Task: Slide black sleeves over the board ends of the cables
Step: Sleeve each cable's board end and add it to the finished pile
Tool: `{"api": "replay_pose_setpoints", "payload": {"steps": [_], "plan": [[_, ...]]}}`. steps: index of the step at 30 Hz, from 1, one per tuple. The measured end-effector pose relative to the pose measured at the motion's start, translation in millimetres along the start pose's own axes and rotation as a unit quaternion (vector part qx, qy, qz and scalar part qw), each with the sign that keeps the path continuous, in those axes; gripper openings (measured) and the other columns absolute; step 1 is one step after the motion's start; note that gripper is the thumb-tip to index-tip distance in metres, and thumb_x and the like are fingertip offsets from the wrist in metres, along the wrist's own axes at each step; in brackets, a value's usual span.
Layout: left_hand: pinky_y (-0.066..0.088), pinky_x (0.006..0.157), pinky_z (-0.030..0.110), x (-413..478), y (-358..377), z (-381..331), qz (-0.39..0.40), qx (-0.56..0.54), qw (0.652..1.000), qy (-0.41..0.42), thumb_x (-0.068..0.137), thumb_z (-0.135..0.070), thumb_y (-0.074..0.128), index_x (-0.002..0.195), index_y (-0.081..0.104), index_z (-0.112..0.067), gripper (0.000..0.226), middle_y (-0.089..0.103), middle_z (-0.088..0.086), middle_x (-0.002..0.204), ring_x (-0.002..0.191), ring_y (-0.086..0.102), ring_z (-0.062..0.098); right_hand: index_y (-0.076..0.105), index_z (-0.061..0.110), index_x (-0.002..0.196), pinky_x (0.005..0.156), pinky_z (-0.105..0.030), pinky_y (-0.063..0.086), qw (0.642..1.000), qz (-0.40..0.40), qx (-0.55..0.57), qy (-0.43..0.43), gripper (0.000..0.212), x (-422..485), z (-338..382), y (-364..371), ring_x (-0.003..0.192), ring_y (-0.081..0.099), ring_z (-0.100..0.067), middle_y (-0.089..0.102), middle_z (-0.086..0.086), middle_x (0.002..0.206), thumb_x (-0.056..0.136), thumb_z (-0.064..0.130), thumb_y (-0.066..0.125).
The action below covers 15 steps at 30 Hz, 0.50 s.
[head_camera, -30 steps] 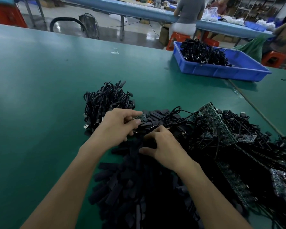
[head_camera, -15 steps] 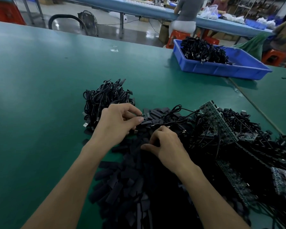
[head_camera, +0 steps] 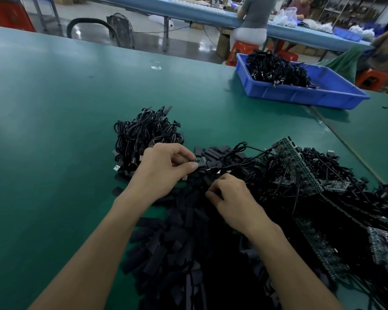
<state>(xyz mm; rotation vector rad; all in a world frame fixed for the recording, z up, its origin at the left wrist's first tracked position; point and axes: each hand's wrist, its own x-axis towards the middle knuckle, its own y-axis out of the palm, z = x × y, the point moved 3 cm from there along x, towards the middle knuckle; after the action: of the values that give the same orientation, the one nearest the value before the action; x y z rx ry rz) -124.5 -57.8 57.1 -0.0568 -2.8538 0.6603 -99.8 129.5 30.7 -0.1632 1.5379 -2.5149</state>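
My left hand [head_camera: 164, 168] pinches the small green board end [head_camera: 201, 159] of a black cable between thumb and forefinger. A black sleeve [head_camera: 212, 164] sits on the cable just right of the board. My right hand [head_camera: 231, 198] lies curled over the pile of loose black sleeves [head_camera: 177, 249]; its fingertips are hidden, and whether they hold a sleeve cannot be made out. A tangle of cables with bare green boards [head_camera: 300, 168] spreads to the right. A heap of coiled cables [head_camera: 141, 133] lies behind my left hand.
A blue bin [head_camera: 300, 95] with coiled black cables stands at the back right of the green table [head_camera: 54, 130]. Beyond the table's far edge are a blue workbench, orange stools and seated people. A thin strip runs along the table on the right.
Both hands stay at the same spot. My left thumb and forefinger have closed a little tighter on the board end, and my right hand's fingers have curled further into the sleeve pile.
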Motion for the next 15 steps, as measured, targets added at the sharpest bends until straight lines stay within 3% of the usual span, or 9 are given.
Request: {"api": "replay_pose_setpoints", "payload": {"steps": [2, 4, 6, 8, 11, 15], "plan": [[0.051, 0.062, 0.01, 0, 1, 0, 0.001, 0.001, 1.0, 0.001, 0.083, -0.022, 0.083, 0.084, 0.075, -0.029, 0.011, 0.072, -0.018, 0.071, 0.062, 0.069, 0.001, 0.067, 0.022, 0.099, 0.078, -0.025, 0.051, 0.999, -0.028, 0.031, -0.005, 0.007, -1, 0, -2, 0.089, 0.057, -0.009, 0.054, 0.01, 0.1, 0.098, 0.02, 0.06], [0.05, 0.063, 0.008, 0, 0, -1, -0.004, 0.006, 1.0, 0.0, 0.083, -0.019, 0.082, 0.086, 0.076, -0.028, 0.011, 0.071, -0.015, 0.069, 0.066, 0.068, -0.002, 0.062, 0.031, 0.09, 0.07, -0.013, 0.047, 0.995, -0.045, 0.091, 0.006, 0.014, -3, -1, -4, 0.083, 0.059, -0.001, 0.06, 0.014, 0.095, 0.097, 0.018, 0.061], [0.049, 0.065, 0.006, 0, -1, -2, -0.008, 0.013, 1.0, 0.003, 0.083, -0.018, 0.081, 0.087, 0.076, -0.028, 0.012, 0.071, -0.014, 0.071, 0.07, 0.067, -0.005, 0.058, 0.034, 0.082, 0.06, -0.01, 0.044, 0.987, -0.051, 0.151, 0.024, 0.022, -4, -1, -6, 0.074, 0.059, 0.002, 0.064, 0.014, 0.086, 0.095, 0.017, 0.063], [0.048, 0.067, 0.005, 0, -2, -3, -0.007, 0.017, 1.0, 0.005, 0.084, -0.018, 0.081, 0.088, 0.076, -0.028, 0.012, 0.071, -0.014, 0.074, 0.073, 0.066, -0.006, 0.059, 0.032, 0.081, 0.055, -0.015, 0.044, 0.974, -0.057, 0.216, 0.038, 0.021, -6, -1, -9, 0.065, 0.059, -0.003, 0.067, 0.007, 0.08, 0.094, 0.017, 0.063], [0.049, 0.067, 0.005, -1, -2, -4, -0.002, 0.015, 1.0, 0.004, 0.084, -0.018, 0.081, 0.089, 0.076, -0.028, 0.013, 0.071, -0.013, 0.076, 0.073, 0.066, -0.007, 0.06, 0.029, 0.086, 0.061, -0.033, 0.052, 0.954, -0.076, 0.289, 0.038, 0.015, -7, 1, -15, 0.069, 0.065, -0.016, 0.07, -0.001, 0.08, 0.094, 0.017, 0.062], [0.049, 0.066, 0.005, -2, -3, -5, 0.003, 0.012, 1.0, 0.006, 0.083, -0.018, 0.082, 0.089, 0.076, -0.029, 0.014, 0.071, -0.012, 0.076, 0.072, 0.066, -0.006, 0.064, 0.035, 0.105, 0.063, -0.027, 0.049, 0.927, -0.107, 0.357, 0.034, 0.031, -2, 4, -21, 0.069, 0.065, -0.006, 0.066, -0.002, 0.085, 0.096, 0.007, 0.054]]}}
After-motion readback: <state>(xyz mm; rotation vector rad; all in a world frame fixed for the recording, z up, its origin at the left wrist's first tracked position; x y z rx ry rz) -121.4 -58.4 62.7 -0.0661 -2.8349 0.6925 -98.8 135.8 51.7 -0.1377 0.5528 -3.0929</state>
